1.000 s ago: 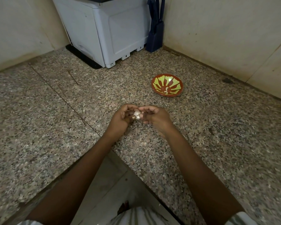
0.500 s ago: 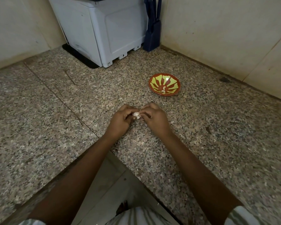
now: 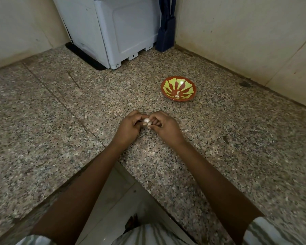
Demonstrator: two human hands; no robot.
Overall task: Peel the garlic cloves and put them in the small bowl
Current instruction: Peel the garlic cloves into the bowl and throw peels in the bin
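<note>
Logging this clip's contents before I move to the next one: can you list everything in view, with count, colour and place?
garlic: one, white, pinched between the fingertips of both hands above the counter
small bowl: one, red with a yellow-green pattern, on the counter beyond the hands
peeled clove: at least one, pale, inside the small bowl
counter: one, speckled granite, runs into the wall corner
appliance: one, white, at the back of the counter
mat: one, black, under the appliance
block: one, dark blue, in the corner right of the appliance
left hand: one, pinches the garlic
right hand: one, pinches the garlic
</note>
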